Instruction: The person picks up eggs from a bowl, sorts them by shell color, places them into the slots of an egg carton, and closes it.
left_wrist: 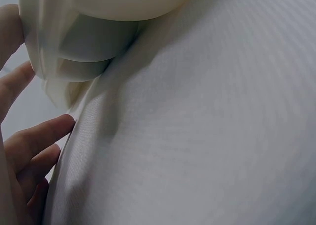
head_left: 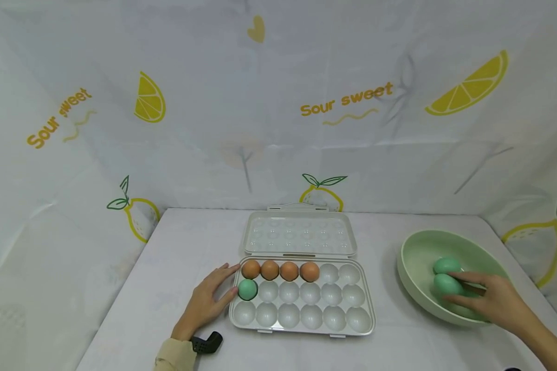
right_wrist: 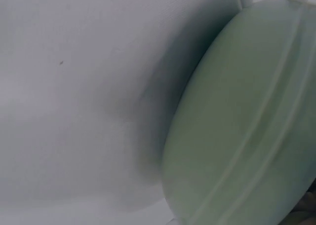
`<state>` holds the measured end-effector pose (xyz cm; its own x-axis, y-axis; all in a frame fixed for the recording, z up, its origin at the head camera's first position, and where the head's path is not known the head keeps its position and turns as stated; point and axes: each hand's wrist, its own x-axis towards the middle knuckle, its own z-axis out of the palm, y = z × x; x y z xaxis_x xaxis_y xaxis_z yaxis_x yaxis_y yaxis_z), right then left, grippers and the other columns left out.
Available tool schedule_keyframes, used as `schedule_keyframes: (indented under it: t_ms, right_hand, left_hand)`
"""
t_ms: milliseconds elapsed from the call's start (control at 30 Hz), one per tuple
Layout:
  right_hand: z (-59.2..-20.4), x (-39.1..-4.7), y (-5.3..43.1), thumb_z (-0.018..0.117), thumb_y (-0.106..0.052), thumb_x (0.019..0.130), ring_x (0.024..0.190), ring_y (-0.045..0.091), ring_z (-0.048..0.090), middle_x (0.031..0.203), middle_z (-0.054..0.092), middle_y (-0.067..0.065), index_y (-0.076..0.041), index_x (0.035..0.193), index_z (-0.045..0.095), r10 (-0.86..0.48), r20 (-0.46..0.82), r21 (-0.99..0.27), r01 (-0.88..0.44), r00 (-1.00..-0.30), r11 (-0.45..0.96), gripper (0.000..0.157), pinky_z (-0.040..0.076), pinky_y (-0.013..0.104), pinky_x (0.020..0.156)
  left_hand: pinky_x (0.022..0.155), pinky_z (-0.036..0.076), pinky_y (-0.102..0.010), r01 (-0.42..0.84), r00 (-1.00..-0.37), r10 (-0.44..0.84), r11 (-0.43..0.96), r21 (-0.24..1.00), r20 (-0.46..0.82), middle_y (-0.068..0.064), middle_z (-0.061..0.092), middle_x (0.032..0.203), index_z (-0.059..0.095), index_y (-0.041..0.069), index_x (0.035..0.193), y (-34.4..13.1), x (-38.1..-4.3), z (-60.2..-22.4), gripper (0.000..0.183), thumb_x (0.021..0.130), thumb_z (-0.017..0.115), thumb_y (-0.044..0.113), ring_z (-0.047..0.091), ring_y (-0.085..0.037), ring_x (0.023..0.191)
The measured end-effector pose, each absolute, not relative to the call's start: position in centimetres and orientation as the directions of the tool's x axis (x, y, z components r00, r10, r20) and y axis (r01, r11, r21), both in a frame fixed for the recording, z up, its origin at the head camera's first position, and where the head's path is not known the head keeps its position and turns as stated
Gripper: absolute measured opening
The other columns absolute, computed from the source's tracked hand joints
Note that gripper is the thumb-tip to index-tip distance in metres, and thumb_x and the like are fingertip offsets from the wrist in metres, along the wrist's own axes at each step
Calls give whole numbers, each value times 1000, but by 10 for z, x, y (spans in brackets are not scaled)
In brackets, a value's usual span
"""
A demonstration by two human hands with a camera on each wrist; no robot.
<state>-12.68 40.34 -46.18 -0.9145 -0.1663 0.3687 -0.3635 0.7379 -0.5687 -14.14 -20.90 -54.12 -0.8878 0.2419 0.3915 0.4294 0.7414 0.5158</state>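
Observation:
In the head view, my left hand (head_left: 205,299) rests at the left edge of an open white egg carton (head_left: 301,332), index fingertip and thumb tip at its rim. The left wrist view shows fingertips against the carton's side wall (left_wrist: 42,32). Several brown eggs (head_left: 289,271) sit in the back row from the left, and one green egg (head_left: 248,289) fills the leftmost cup of the middle row. My right hand (head_left: 494,299) reaches into a light green bowl (head_left: 415,247), thumb and fingers pinching a green egg (head_left: 447,284). Another green egg (head_left: 447,265) lies just behind it.
The carton's clear lid (head_left: 299,233) lies folded back behind the cups. A white cloth covers the table (head_left: 167,268), and a lemon-printed sheet (head_left: 260,129) hangs behind. In the right wrist view the bowl's outer wall (right_wrist: 232,116) fills the right side, hiding the fingers.

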Motion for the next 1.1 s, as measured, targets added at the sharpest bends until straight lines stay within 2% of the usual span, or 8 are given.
schedule_keyframes:
  t_ms: [167,367,667,800,900,1100]
  right_hand:
    - [-458,-128,395,94,5,57,101,-31,50,108,57,-43,3,102,78,-168,378,-641,-388,-910,662,47,52,-2,74]
    - [-454,-128,389,90,12,61,100,-28,54,109,60,-42,8,108,75,-121,398,-676,-380,-909,632,49,53,-1,75]
    - [-450,-127,379,87,13,68,102,-27,56,111,62,-41,0,121,74,-32,411,-724,-348,-911,596,56,53,-1,77]
    - [-449,-127,368,85,18,66,102,-24,58,110,65,-39,2,120,74,-8,453,-729,-376,-891,571,58,53,-1,79]
    - [-450,-128,359,85,17,66,100,-23,59,108,65,-38,4,121,73,10,455,-731,-367,-891,575,58,53,-1,80]
    - [-447,-129,341,90,3,70,98,-27,57,107,62,-43,5,122,72,52,421,-721,-300,-905,625,55,53,-1,78]
  left_hand:
    - [115,46,-59,426,-890,240,742,518,388,-5,64,144,61,24,143,-208,-141,-540,52,92,72,27,57,-36,138]
    - [115,46,-59,419,-894,236,744,521,382,-6,64,144,61,23,143,-207,-140,-538,52,92,72,28,57,-36,138]
    - [116,46,-58,420,-893,237,744,520,383,-4,64,145,61,25,143,-209,-141,-540,52,92,72,28,57,-35,138]
    - [115,46,-60,412,-898,232,744,526,374,-5,64,145,60,26,143,-209,-141,-541,52,93,72,29,56,-35,139]
    - [114,46,-61,410,-899,231,744,528,373,-5,63,145,60,26,143,-209,-141,-541,52,93,71,29,56,-35,139]
    - [115,46,-60,416,-896,233,740,528,379,-5,64,144,61,25,143,-208,-140,-539,52,92,72,27,57,-35,138]
